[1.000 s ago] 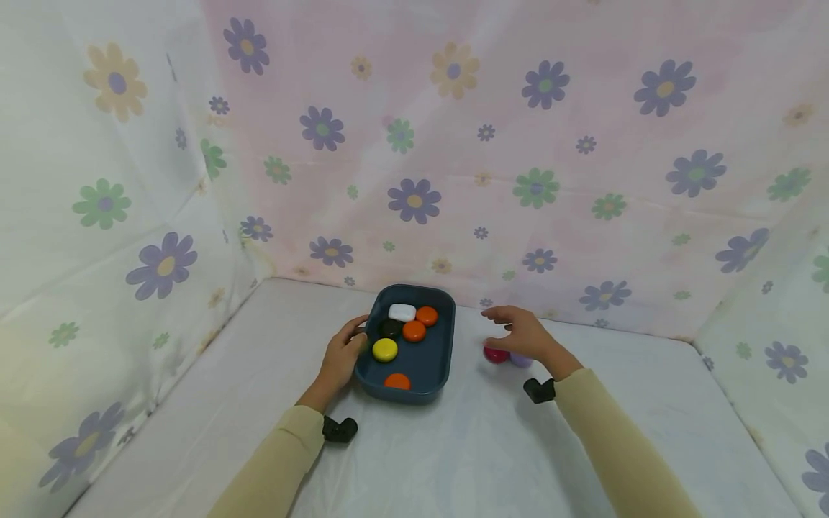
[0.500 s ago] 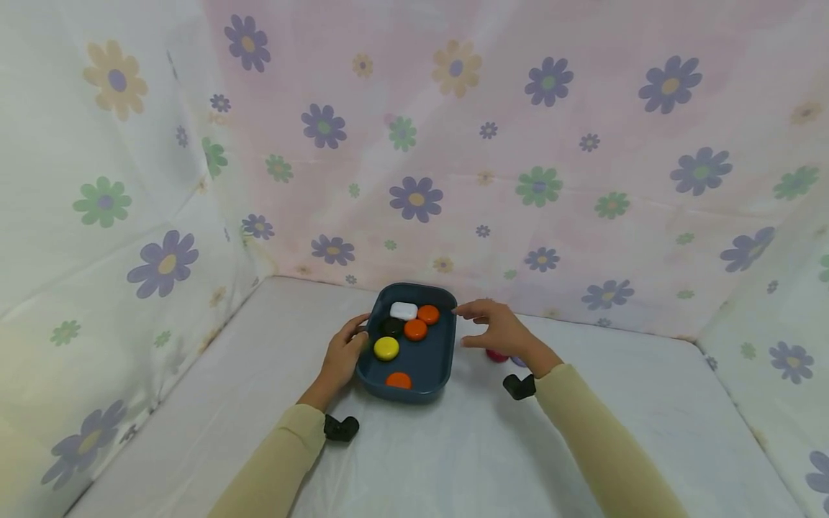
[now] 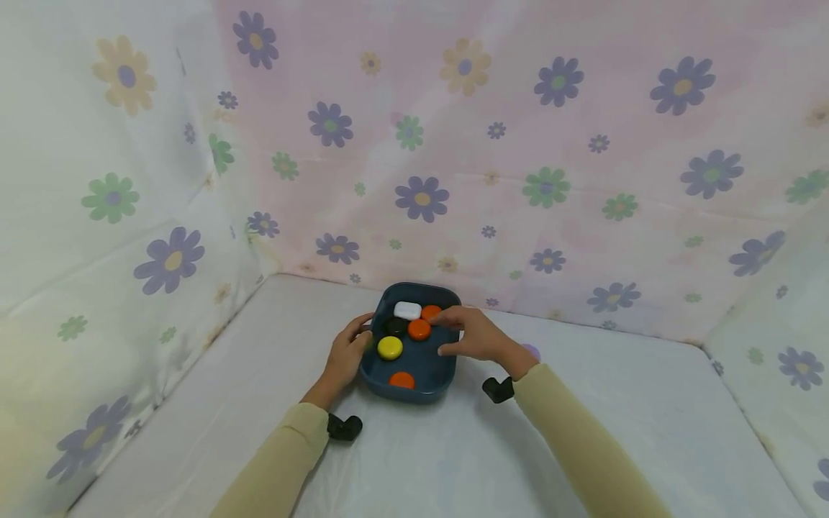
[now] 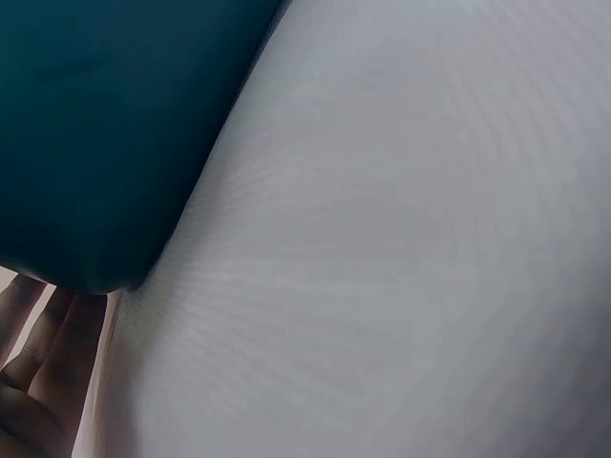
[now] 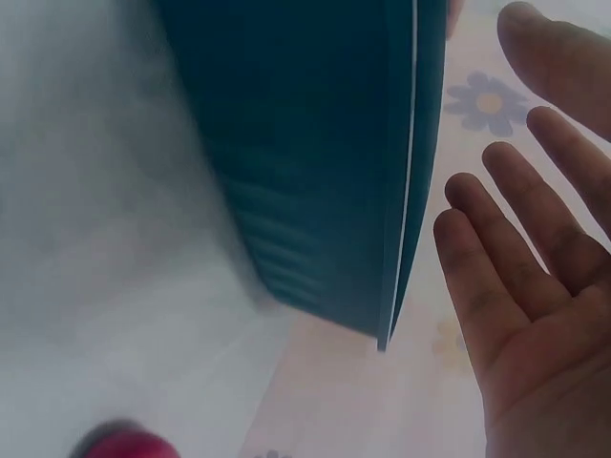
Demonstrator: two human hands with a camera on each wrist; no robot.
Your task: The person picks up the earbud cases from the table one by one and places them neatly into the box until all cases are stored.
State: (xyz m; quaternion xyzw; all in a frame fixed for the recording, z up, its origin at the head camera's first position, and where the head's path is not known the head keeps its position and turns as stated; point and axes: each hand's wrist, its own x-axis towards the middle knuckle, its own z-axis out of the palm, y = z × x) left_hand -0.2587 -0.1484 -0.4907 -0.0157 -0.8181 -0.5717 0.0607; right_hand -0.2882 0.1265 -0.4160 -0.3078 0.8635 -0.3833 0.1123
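A dark teal rectangular tray (image 3: 424,363) holds several glossy pieces: a white block (image 3: 407,310), a black round piece (image 3: 396,326), a yellow disc (image 3: 390,348), an orange disc (image 3: 419,329) and others in orange. My left hand (image 3: 343,356) grips the tray's left side, thumb at the rim and fingers along the outside. Over the right rim hovers my right hand (image 3: 482,337), its fingers loosely bent and nothing between them. In the right wrist view its fingers (image 5: 516,239) are spread beside the tray wall (image 5: 296,143), apart from it.
On the table to the right lies a purple piece (image 3: 531,352), partly behind the right wrist. A red piece (image 5: 132,444) shows at the bottom of the right wrist view; the head view hides it. A flowered curtain (image 3: 363,144) stands behind the white table cover (image 3: 615,417).
My right hand has moved left, from above the red and purple pieces to over the tray's right part. The left hand keeps its place on the tray.
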